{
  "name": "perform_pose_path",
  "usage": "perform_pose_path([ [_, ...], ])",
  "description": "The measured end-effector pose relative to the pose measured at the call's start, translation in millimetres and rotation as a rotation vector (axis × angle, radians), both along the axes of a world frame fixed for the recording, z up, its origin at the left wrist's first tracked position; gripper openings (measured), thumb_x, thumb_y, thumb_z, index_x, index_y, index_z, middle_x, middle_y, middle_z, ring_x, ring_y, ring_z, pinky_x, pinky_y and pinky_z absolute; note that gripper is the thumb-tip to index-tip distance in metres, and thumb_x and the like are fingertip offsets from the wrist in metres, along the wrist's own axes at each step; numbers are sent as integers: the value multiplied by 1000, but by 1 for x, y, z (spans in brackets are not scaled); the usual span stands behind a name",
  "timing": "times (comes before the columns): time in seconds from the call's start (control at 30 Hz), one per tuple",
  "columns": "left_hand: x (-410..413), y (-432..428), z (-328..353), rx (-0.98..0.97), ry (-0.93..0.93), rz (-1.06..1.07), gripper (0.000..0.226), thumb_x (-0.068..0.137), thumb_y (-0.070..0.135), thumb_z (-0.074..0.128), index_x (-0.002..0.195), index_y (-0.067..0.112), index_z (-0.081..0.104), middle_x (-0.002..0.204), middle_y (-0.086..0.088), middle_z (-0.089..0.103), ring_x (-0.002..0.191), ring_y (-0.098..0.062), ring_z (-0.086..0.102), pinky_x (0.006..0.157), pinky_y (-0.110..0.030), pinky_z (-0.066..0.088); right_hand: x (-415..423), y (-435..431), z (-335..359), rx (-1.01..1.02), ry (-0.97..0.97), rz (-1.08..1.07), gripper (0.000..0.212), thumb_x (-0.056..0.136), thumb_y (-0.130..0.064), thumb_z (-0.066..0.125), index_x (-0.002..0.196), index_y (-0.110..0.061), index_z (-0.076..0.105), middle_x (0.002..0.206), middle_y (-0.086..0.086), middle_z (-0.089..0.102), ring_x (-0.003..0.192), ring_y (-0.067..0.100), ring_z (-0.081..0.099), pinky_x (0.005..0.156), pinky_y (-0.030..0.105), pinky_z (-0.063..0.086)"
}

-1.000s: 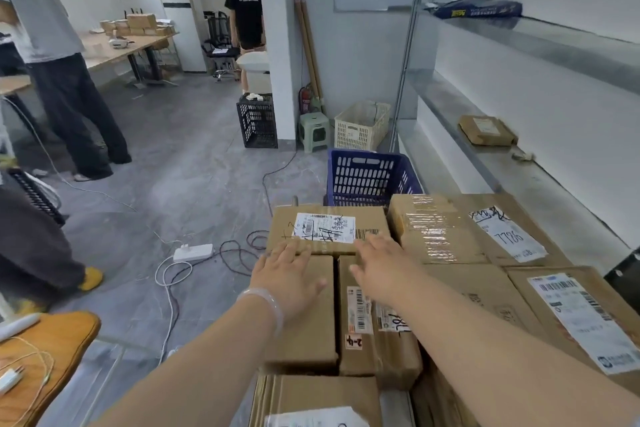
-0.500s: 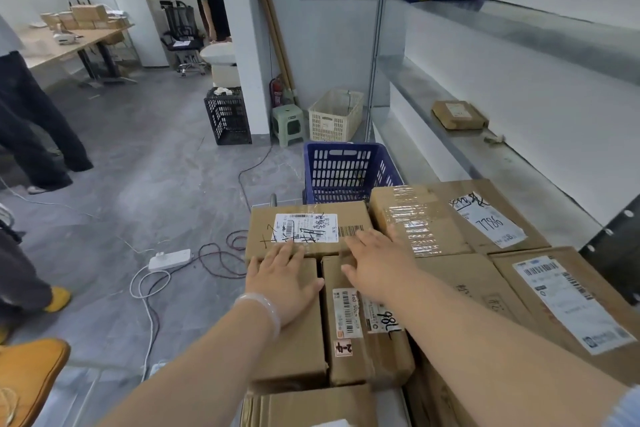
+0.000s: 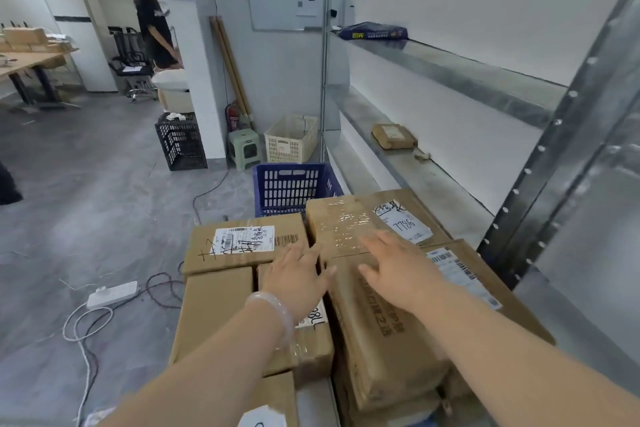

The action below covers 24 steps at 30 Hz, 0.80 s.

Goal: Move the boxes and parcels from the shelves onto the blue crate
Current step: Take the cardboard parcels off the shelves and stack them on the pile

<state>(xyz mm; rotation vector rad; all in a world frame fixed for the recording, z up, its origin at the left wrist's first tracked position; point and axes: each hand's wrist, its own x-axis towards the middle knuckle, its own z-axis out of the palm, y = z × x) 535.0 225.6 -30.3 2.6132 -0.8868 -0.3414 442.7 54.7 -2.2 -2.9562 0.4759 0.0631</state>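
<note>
Head view — a stack of cardboard boxes is seen piled just before the blue crate; what carries it is hidden. Left hand and right hand are spread flat over the top boxes, grip open, nothing held. Yet to be cleared from the shelves — a brown parcel and a dark-blue parcel. Task judged nearly done.

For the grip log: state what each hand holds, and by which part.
Nothing is held. The left hand and the right hand are open, spread flat over the boxes; neither has a grip on one.
</note>
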Motion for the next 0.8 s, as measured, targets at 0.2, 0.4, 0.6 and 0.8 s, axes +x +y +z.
perform_pose_path([
  [0.2, -61, -30, 3, -56, 34, 44, 70, 95, 61, 40, 154, 35, 13, 164, 4, 2, 151, -20, 1, 122, -45, 8, -66, -66, 3, 32, -29, -32, 55, 99, -39, 39, 152, -30, 29, 160, -6, 23, 142, 19, 27, 115, 38, 29],
  [0.4, -112, -38, -9, -48, 160, 177, 80, 89, 68, 45, 154, 40, 8, 164, 7, -9, 151, -21, -3, 122, -46, 10, -118, -110, -7, 64, -30, -59, 54, 100, -38, 41, 152, -30, 30, 160, -4, 23, 141, 20, 30, 112, 36, 33],
  [0.6, -130, -42, -9, -38, 145, 229, 95, 78, 78, 51, 154, 42, 6, 163, 2, -11, 151, -26, -2, 122, -48, 9, -138, -127, -18, 160, 17, -119, 60, 96, -51, 43, 151, -38, 24, 158, -4, 23, 138, 27, 33, 108, 49, 38],
  [0.8, -135, -39, -11, -22, 224, 225, 95, 75, 72, 62, 153, 39, 18, 162, 9, -15, 150, -25, 4, 121, -48, 16, -142, -124, -31, 263, 42, -164, 64, 97, -54, 41, 155, -37, 18, 163, -9, -4, 145, 30, 19, 112, 47, 30],
])
